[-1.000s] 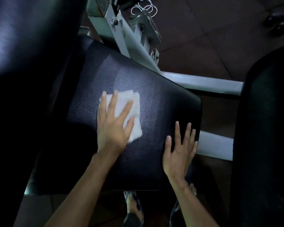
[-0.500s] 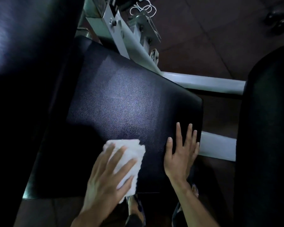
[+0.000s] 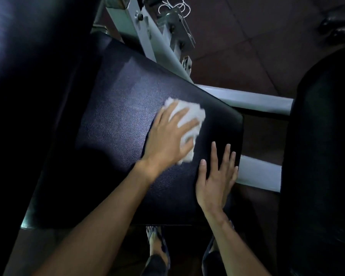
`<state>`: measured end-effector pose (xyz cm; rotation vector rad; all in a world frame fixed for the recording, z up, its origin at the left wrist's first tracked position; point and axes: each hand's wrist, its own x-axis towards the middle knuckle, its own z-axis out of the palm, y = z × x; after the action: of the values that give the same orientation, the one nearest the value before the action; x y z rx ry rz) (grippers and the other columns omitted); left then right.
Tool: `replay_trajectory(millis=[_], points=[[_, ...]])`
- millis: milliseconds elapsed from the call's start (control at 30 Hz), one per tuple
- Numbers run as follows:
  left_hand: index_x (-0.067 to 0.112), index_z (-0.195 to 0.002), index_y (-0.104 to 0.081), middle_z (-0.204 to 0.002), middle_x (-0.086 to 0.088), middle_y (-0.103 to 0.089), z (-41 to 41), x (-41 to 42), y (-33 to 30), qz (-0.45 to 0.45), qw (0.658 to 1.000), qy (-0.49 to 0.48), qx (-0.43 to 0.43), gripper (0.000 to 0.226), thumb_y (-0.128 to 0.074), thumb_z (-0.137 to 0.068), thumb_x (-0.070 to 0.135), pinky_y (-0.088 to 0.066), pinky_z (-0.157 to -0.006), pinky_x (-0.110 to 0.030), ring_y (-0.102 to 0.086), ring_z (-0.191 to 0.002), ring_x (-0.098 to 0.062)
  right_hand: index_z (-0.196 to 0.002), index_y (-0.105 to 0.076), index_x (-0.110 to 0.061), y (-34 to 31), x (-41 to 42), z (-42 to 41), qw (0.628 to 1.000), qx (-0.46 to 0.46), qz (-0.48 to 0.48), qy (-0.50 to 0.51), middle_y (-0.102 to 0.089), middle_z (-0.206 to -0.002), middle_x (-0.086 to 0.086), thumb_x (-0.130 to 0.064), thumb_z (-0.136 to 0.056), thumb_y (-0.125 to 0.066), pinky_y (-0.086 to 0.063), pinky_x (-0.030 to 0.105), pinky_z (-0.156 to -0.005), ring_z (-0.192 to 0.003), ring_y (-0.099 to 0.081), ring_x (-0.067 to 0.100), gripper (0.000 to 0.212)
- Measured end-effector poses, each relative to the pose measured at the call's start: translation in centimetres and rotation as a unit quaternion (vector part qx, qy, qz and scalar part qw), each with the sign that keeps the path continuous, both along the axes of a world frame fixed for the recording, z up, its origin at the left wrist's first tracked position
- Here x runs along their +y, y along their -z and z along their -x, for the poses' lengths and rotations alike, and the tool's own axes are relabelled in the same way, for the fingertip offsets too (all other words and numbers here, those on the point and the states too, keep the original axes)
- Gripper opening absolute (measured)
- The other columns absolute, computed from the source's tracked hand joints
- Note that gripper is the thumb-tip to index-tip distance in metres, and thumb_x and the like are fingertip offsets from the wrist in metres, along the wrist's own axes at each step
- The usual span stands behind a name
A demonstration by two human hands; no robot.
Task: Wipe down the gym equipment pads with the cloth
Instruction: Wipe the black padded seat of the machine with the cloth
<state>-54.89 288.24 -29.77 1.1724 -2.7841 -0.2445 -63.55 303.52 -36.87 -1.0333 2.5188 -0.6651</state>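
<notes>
A black textured seat pad [image 3: 118, 124] fills the middle of the view. My left hand [image 3: 167, 138] lies flat on a white cloth [image 3: 189, 118] and presses it against the pad's right half, fingers spread and straight. Part of the cloth shows beyond my fingertips and beside my palm. My right hand [image 3: 217, 176] rests flat on the pad near its right edge, fingers straight, holding nothing.
A tall black back pad [image 3: 28, 66] rises at the left. Another black pad [image 3: 323, 156] stands at the right. Grey steel frame bars [image 3: 247, 98] run behind and beside the seat, with a white cable [image 3: 175, 5] at the top. My feet [image 3: 157, 250] show below the seat on the dark tiled floor.
My left hand slid the cloth from the pad's middle down to its near edge, then back up and to the right. My right hand stayed in place on the pad.
</notes>
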Motion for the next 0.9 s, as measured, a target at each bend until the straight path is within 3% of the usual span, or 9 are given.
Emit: replay_trajectory(millis=[100, 267, 433, 567, 700, 800, 900], points=[[0.031, -0.130, -0.065, -0.149, -0.004, -0.054, -4.5, 6.8, -0.2, -0.045, 0.997, 0.052, -0.016, 0.045, -0.063, -0.087, 0.040, -0.032, -0.120, -0.052, -0.037, -0.148, -0.034, -0.157, -0.024, -0.036, 0.0, 0.0, 0.2, 1.000, 0.007, -0.006, -0.006, -0.010, -0.168, 0.003, -0.049, -0.100, -0.025, -0.008, 0.050, -0.123, -0.156, -0.005, 0.023, 0.058], [0.031, -0.129, -0.068, -0.150, -0.004, -0.053, -10.2, 12.3, -1.3, -0.028, 0.995, 0.084, -0.037, 0.047, -0.065, -0.082, 0.037, -0.032, -0.118, -0.048, -0.036, -0.147, -0.032, -0.156, -0.026, -0.035, 0.0, -0.1, 0.1, 1.000, 0.001, -0.003, -0.003, -0.011, -0.168, 0.004, -0.050, -0.100, -0.026, -0.008, 0.049, -0.122, -0.155, -0.007, 0.024, 0.058], [0.031, -0.137, -0.053, -0.152, -0.011, -0.050, -7.9, 6.8, -0.2, -0.036, 0.998, 0.042, 0.005, 0.048, -0.053, -0.090, 0.038, -0.032, -0.118, -0.058, -0.039, -0.144, -0.046, -0.157, -0.023, -0.037, -0.2, 0.0, 0.0, 1.000, 0.000, -0.004, 0.001, -0.009, -0.169, 0.002, -0.051, -0.100, -0.026, -0.007, 0.048, -0.123, -0.156, -0.004, 0.022, 0.058], [0.032, -0.130, -0.067, -0.149, -0.004, -0.054, -1.7, -0.5, -0.3, -0.026, 0.997, -0.062, 0.025, 0.045, -0.059, -0.088, 0.045, -0.028, -0.122, -0.053, -0.032, -0.150, -0.034, -0.157, -0.019, -0.038, -0.3, -0.2, 0.0, 1.000, -0.012, -0.003, -0.005, -0.004, -0.169, 0.000, -0.052, -0.101, -0.022, 0.000, 0.044, -0.124, -0.156, 0.001, 0.019, 0.058], [0.028, -0.131, -0.066, -0.147, -0.008, -0.055, -1.0, 3.1, 0.5, -0.043, 0.998, -0.035, 0.025, 0.046, -0.056, -0.089, 0.042, -0.033, -0.118, -0.058, -0.033, -0.149, -0.035, -0.158, -0.017, -0.037, -0.4, 0.2, 0.5, 0.999, -0.026, -0.007, -0.028, 0.000, -0.169, 0.000, -0.054, -0.101, -0.019, 0.002, 0.044, -0.123, -0.156, 0.006, 0.019, 0.060], [0.029, -0.139, -0.061, -0.158, -0.008, -0.044, -1.7, 6.5, 0.3, -0.077, 0.997, -0.015, 0.026, 0.053, -0.051, -0.094, 0.054, -0.031, -0.121, -0.055, -0.025, -0.154, -0.031, -0.157, -0.024, -0.034, -0.8, 0.8, 1.1, 0.994, -0.093, 0.028, -0.043, -0.002, -0.169, -0.003, -0.050, -0.101, -0.028, 0.003, 0.043, -0.124, -0.155, 0.007, 0.014, 0.058], [0.039, -0.153, -0.036, -0.171, 0.000, -0.010, -1.9, 5.5, -1.5, -0.092, 0.994, -0.043, 0.030, 0.065, -0.030, -0.096, 0.069, -0.011, -0.125, -0.042, -0.008, -0.159, -0.023, -0.153, -0.034, -0.030, -2.3, 1.2, 2.1, 0.970, -0.219, 0.101, 0.014, -0.015, -0.167, -0.008, -0.040, -0.105, -0.037, -0.006, 0.043, -0.127, -0.153, -0.004, 0.003, 0.049]])
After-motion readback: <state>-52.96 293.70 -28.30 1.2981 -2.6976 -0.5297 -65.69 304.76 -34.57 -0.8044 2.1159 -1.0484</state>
